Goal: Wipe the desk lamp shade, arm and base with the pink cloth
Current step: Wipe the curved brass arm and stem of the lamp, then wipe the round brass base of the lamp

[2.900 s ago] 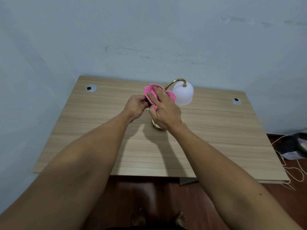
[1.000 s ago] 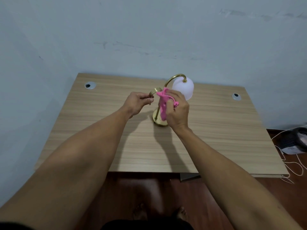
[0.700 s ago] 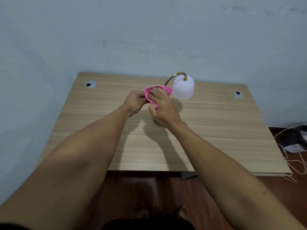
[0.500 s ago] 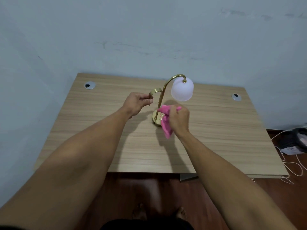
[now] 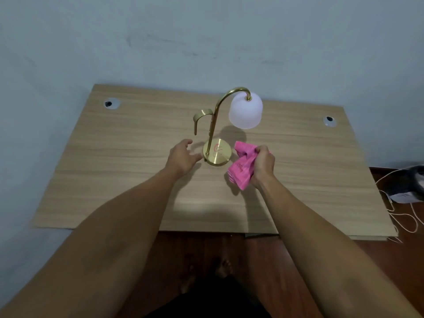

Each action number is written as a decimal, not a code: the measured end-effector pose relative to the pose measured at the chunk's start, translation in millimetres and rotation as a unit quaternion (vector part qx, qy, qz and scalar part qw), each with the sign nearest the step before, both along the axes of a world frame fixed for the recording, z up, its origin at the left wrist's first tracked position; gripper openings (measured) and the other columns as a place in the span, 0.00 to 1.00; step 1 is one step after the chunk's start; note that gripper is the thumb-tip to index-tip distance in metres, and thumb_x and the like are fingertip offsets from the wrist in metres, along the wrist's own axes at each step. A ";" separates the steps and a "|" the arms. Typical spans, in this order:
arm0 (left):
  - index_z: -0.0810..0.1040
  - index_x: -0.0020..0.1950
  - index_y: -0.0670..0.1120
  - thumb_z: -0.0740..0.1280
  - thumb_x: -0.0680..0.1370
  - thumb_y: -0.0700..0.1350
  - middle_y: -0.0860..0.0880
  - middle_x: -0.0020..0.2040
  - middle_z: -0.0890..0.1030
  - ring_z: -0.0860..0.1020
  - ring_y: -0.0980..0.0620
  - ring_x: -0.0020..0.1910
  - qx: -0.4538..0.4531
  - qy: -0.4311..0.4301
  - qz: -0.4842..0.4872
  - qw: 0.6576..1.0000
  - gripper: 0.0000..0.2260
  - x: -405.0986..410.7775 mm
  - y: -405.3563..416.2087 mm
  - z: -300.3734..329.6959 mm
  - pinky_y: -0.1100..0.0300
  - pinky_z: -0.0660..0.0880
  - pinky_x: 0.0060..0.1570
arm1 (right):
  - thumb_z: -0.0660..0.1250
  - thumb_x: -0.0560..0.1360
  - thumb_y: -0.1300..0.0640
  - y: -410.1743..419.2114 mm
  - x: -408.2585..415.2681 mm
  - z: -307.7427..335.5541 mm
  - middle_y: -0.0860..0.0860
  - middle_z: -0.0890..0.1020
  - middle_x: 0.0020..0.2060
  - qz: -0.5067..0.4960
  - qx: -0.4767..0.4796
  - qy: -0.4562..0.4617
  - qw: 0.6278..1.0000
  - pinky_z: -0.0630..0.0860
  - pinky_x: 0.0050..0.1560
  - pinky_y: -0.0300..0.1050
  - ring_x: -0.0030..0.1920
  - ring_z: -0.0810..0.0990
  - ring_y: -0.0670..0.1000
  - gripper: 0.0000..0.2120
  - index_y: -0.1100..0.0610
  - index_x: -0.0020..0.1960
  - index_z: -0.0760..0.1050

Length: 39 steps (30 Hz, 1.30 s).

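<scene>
A brass desk lamp stands upright mid-desk, with a white dome shade (image 5: pixel 245 112), a curved gold arm (image 5: pixel 218 109), a hooked handle (image 5: pixel 200 117) and a round gold base (image 5: pixel 218 154). My right hand (image 5: pixel 263 166) is closed around the bunched pink cloth (image 5: pixel 242 167), just right of the base; the cloth's upper edge lies beside the base rim. My left hand (image 5: pixel 182 156) hovers open just left of the base, fingers spread, holding nothing.
The wooden desk (image 5: pixel 137 180) sits against a pale wall, with cable grommets at the back left (image 5: pixel 111 103) and back right (image 5: pixel 329 121). Cables and a dark object (image 5: pixel 408 184) lie on the floor at right. My bare feet show below the desk's front edge.
My left hand let go of the lamp's hooked handle and dropped beside the base. My right hand with the cloth moved down off the arm to the right of the base.
</scene>
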<state>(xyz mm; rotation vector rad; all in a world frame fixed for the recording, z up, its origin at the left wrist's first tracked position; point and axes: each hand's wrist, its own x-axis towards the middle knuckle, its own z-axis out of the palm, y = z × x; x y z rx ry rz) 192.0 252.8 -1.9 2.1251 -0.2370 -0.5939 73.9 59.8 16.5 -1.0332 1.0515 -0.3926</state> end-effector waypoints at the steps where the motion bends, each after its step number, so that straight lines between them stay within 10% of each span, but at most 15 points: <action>1: 0.68 0.75 0.44 0.75 0.75 0.48 0.43 0.73 0.72 0.73 0.43 0.70 0.014 -0.006 -0.007 1.000 0.32 -1.7 -3.4 -6.2 0.49 0.71 0.69 | 0.59 0.78 0.62 -4.5 5.4 -4.4 0.53 0.79 0.32 0.002 0.001 0.009 1.000 0.73 0.33 0.45 0.32 0.77 0.53 0.10 0.60 0.40 0.76; 8: 0.69 0.73 0.51 0.78 0.65 0.52 0.49 0.69 0.76 0.75 0.47 0.67 0.065 -0.057 -0.055 0.995 0.38 -2.0 -38.3 -48.2 0.58 0.70 0.65 | 0.57 0.79 0.62 -22.0 52.8 -38.0 0.55 0.75 0.26 0.100 -0.105 -0.008 0.989 0.73 0.30 0.39 0.24 0.75 0.45 0.17 0.65 0.35 0.75; 11: 0.72 0.66 0.57 0.73 0.59 0.59 0.54 0.61 0.79 0.78 0.50 0.60 0.080 -0.093 -0.063 0.990 0.35 0.8 -52.1 -65.0 0.50 0.78 0.56 | 0.61 0.78 0.54 -15.4 77.7 -63.8 0.51 0.81 0.33 0.232 -0.164 -0.003 0.959 0.83 0.44 0.54 0.39 0.84 0.54 0.14 0.52 0.49 0.86; 14: 0.70 0.68 0.59 0.73 0.63 0.60 0.56 0.63 0.79 0.77 0.52 0.63 0.072 -0.108 -0.045 0.991 0.34 -3.4 -61.5 -79.6 0.51 0.74 0.60 | 0.57 0.84 0.48 -13.1 85.5 -98.9 0.52 0.85 0.61 0.396 -0.372 0.035 0.839 0.70 0.73 0.56 0.67 0.79 0.53 0.19 0.48 0.67 0.82; 18: 0.63 0.76 0.56 0.68 0.72 0.55 0.54 0.73 0.71 0.68 0.52 0.73 0.085 -0.146 -0.047 0.985 0.33 -5.4 -61.4 -109.2 0.54 0.58 0.70 | 0.42 0.83 0.45 -12.2 74.3 -130.2 0.51 0.56 0.85 0.536 -0.551 0.062 0.636 0.40 0.83 0.56 0.85 0.47 0.52 0.31 0.51 0.85 0.55; 23: 0.61 0.78 0.56 0.58 0.69 0.69 0.54 0.78 0.66 0.60 0.53 0.79 0.108 -0.151 -0.058 0.981 0.39 -3.5 -58.5 -116.4 0.47 0.51 0.76 | 0.46 0.84 0.48 -39.3 65.8 -141.7 0.50 0.58 0.84 0.551 -0.606 0.025 0.573 0.46 0.83 0.59 0.85 0.50 0.53 0.29 0.52 0.84 0.58; 39: 0.58 0.81 0.53 0.56 0.70 0.71 0.51 0.80 0.63 0.52 0.50 0.82 0.084 -0.164 -0.056 0.981 0.42 -5.4 -56.8 -121.3 0.42 0.42 0.79 | 0.49 0.82 0.50 -23.8 76.9 -121.8 0.56 0.70 0.78 0.543 -0.532 0.012 0.649 0.52 0.83 0.58 0.81 0.62 0.54 0.29 0.59 0.79 0.69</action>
